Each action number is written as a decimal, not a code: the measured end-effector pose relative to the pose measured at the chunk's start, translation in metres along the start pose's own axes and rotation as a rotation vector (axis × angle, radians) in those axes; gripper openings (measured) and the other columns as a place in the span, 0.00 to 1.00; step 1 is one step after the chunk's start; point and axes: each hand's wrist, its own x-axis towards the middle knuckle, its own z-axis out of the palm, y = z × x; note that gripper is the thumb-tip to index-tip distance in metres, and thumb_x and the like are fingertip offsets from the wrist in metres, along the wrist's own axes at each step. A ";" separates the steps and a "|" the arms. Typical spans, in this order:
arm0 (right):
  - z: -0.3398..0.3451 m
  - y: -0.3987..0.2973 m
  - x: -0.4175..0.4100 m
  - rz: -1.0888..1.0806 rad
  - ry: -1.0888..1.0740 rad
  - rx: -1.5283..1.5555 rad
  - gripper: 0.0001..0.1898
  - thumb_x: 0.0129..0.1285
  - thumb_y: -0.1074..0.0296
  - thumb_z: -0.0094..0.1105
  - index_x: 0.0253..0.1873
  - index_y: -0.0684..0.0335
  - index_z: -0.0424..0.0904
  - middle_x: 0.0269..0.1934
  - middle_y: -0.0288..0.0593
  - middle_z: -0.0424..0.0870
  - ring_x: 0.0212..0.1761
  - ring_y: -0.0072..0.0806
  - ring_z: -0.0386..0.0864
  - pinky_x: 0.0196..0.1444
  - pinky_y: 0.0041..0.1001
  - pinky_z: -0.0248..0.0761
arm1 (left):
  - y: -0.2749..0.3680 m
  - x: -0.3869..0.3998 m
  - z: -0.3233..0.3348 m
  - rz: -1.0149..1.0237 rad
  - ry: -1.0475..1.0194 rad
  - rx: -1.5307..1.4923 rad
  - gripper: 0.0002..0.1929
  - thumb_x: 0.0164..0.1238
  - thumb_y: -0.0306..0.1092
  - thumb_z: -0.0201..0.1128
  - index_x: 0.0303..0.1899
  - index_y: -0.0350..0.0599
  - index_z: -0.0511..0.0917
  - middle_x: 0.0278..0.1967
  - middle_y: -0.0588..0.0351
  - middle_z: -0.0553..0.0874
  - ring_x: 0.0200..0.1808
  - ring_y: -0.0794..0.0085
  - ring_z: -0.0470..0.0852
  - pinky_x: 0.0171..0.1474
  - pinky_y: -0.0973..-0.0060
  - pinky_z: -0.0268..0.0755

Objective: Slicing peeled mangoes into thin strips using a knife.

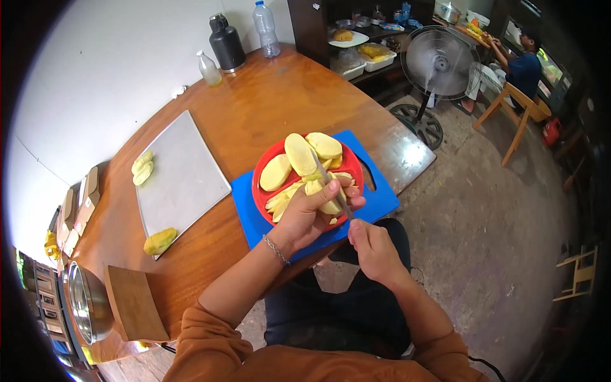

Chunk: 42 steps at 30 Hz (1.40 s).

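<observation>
Over a red divided plate (258, 167), my left hand (310, 215) holds a pale yellow piece of peeled fruit (330, 206), perhaps mango. My right hand (377, 248) grips a knife (329, 179), its blade lying across the held piece and pointing up and left. Large oval fruit slices (300, 155) rest in the far part of the plate, with cut strips (281, 203) in the near part. Under the plate lies a blue cutting board (243, 205). Left of it, a grey tray (186, 167) bears pale pieces (142, 167) and a yellow-green fruit piece (160, 241).
A black flask (227, 45), a plastic bottle (267, 31) and a small glass bottle (209, 69) stand at the table's far end. A steel bowl (90, 303) and a curved wooden piece (136, 303) are at left. Beyond the table's right edge are a fan (440, 63) and a seated person (522, 67).
</observation>
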 end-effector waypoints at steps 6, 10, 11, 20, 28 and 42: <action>-0.008 -0.020 -0.010 0.018 -0.059 0.201 0.25 0.89 0.52 0.41 0.39 0.64 0.76 0.25 0.35 0.73 0.26 0.19 0.69 0.30 0.25 0.63 | 0.004 -0.001 -0.007 0.065 0.076 -0.110 0.22 0.80 0.52 0.67 0.60 0.46 0.79 0.48 0.54 0.87 0.51 0.59 0.89 0.65 0.56 0.81; -0.010 -0.027 -0.011 0.046 -0.044 0.258 0.23 0.89 0.51 0.41 0.44 0.64 0.77 0.26 0.33 0.73 0.26 0.15 0.68 0.29 0.21 0.62 | 0.009 0.002 -0.016 0.047 0.003 -0.171 0.17 0.81 0.50 0.67 0.56 0.48 0.79 0.46 0.55 0.86 0.47 0.64 0.87 0.63 0.59 0.83; -0.010 -0.030 -0.010 0.063 -0.061 0.261 0.22 0.89 0.51 0.41 0.47 0.64 0.77 0.26 0.33 0.74 0.25 0.15 0.69 0.28 0.21 0.63 | 0.008 0.002 -0.014 0.047 0.005 -0.170 0.17 0.81 0.50 0.67 0.56 0.48 0.79 0.46 0.55 0.86 0.47 0.64 0.87 0.63 0.59 0.83; -0.001 -0.027 -0.008 -0.077 0.051 0.027 0.13 0.86 0.62 0.49 0.51 0.67 0.78 0.26 0.47 0.79 0.27 0.39 0.80 0.31 0.34 0.70 | 0.028 -0.001 0.005 0.122 0.266 -0.256 0.16 0.80 0.39 0.68 0.58 0.42 0.77 0.50 0.52 0.84 0.55 0.61 0.87 0.67 0.54 0.82; -0.008 -0.021 -0.003 -0.033 0.073 0.009 0.09 0.83 0.67 0.54 0.55 0.68 0.78 0.27 0.55 0.80 0.27 0.48 0.84 0.30 0.38 0.70 | 0.062 -0.007 -0.006 0.241 0.179 0.906 0.10 0.67 0.20 0.69 0.45 0.41 0.78 0.42 0.55 0.86 0.50 0.62 0.89 0.58 0.61 0.82; -0.008 -0.013 0.001 -0.051 0.102 -0.009 0.10 0.83 0.66 0.55 0.54 0.67 0.79 0.26 0.54 0.81 0.25 0.45 0.83 0.29 0.36 0.69 | 0.066 -0.006 -0.024 0.572 0.115 1.574 0.18 0.53 0.23 0.81 0.43 0.39 0.81 0.40 0.49 0.85 0.43 0.54 0.85 0.50 0.64 0.79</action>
